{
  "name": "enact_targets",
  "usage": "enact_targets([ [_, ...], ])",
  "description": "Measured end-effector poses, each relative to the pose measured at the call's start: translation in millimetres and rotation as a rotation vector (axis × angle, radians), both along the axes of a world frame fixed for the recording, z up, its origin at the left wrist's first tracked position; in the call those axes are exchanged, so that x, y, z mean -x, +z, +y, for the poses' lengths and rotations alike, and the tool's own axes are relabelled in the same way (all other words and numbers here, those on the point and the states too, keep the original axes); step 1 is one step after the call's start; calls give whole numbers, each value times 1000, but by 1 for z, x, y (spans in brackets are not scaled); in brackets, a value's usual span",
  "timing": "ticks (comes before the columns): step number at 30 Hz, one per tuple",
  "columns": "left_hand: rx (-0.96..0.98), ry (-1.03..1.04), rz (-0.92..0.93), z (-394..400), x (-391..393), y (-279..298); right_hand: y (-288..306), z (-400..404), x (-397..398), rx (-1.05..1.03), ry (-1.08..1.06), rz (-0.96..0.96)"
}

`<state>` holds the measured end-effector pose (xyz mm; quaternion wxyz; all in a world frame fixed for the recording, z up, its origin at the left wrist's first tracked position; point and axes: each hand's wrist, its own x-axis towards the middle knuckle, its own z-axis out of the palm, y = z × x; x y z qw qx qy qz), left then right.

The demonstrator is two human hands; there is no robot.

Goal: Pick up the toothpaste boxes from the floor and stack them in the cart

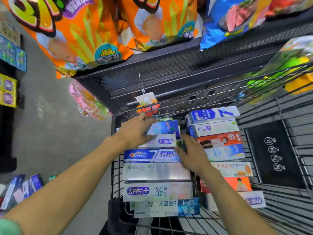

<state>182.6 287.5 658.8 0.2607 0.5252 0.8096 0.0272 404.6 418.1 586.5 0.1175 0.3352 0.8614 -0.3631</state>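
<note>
Two stacks of toothpaste boxes [157, 170] are already built in the cart [116, 167], filling the centre and right of the frame. A white box [159, 141] at the top of the left stack is pressed by the left hand [135, 133] from its left end and by the right hand [193, 153] from its right end, fingers fairly straight. More boxes on the floor [23, 189], at lower left, are yet to be collected, so the task is judged well advanced but unfinished.

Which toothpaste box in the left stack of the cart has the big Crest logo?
The blue Crest box, third from the far end of the left stack, between both hands; its neighbours are white or silver.
</note>
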Motion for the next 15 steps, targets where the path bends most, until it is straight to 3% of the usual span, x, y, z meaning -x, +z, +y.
enact_targets([
  [6, 91, -40, -16, 21, 9, -41, -4, 7, -14, -41, -52, 42],
  [15, -6, -15, 20, 12, 22, -65, -17, 8, -1, -50, -26, 87],
])
